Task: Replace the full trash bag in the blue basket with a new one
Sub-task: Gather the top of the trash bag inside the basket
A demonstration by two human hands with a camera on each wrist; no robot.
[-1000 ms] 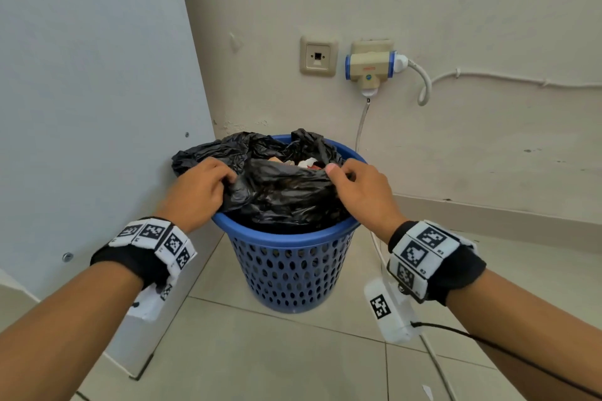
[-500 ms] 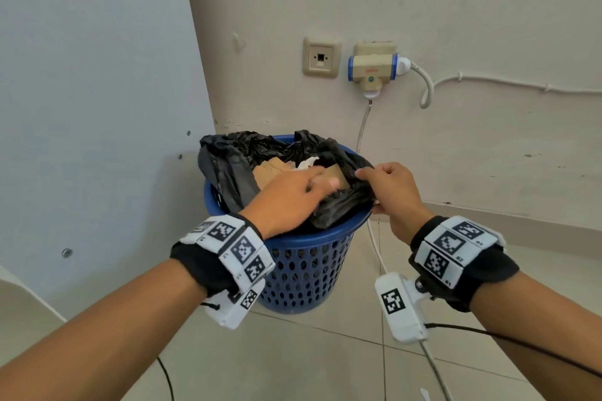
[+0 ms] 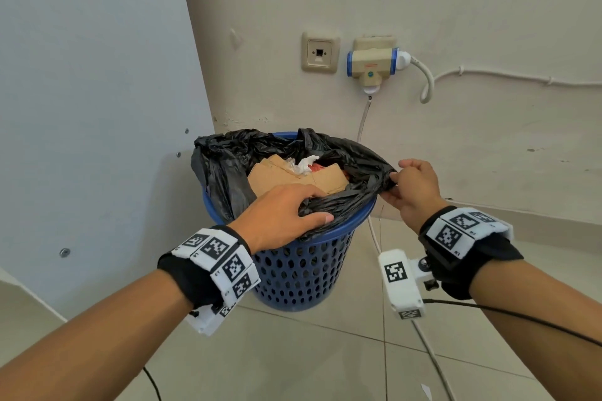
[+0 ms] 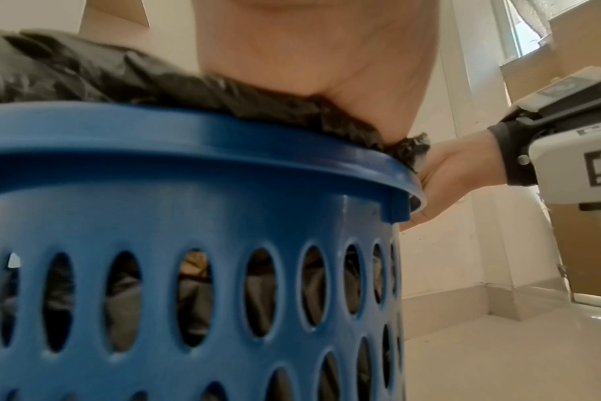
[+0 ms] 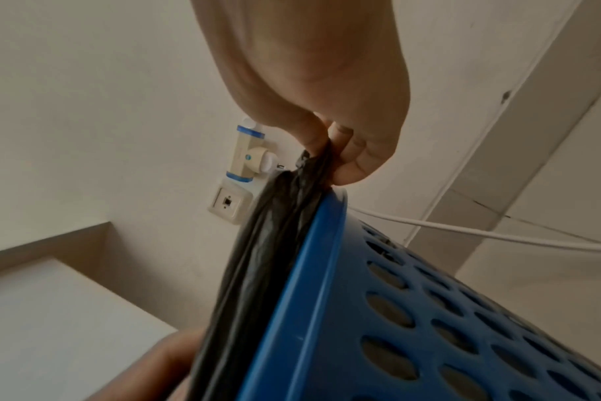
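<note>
Left hand (image 3: 280, 218) grips the gathered black trash bag (image 3: 342, 202) on the near rim of the upright blue basket (image 3: 299, 270). The bunched edge stretches rightward to the right hand (image 3: 412, 187), pinching its end just past the rim.

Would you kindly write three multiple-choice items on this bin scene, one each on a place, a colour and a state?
1. Where does the right hand hold the black trash bag?
A. at the basket's right rim
B. at its base
C. on the floor

2. What colour is the basket?
A. red
B. blue
C. green

3. How is the bag's mouth?
A. tied shut
B. open, cardboard showing
C. taped over

Answers:
1 A: the right wrist view shows its fingers pinching bag plastic just above the rim.
2 B: the perforated wall is blue in all views.
3 B: the head view looks straight onto the cardboard inside.
</note>
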